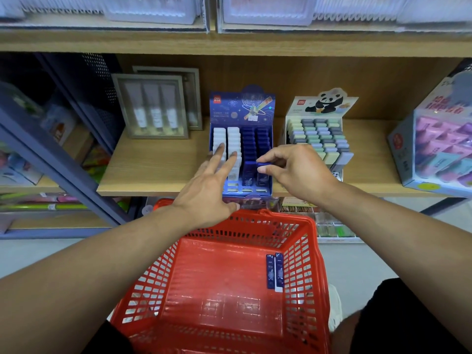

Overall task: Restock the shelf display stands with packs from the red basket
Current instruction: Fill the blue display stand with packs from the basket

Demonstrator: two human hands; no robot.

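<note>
A dark blue pack (263,172) is pinched between thumb and forefinger of the right hand (297,172) at the near right column of the blue display stand (242,108). Its long axis is upright, tilted slightly away. The left hand (212,187) is spread flat, fingertips on the white packs (233,139). If pushed in askew, the pack could jam or knock neighbouring rows. Two more packs (275,273) lie in the red basket (229,277) below.

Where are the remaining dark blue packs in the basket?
In the head view, two dark blue packs lie side by side against the right wall of the red plastic basket, below the right hand.
</note>
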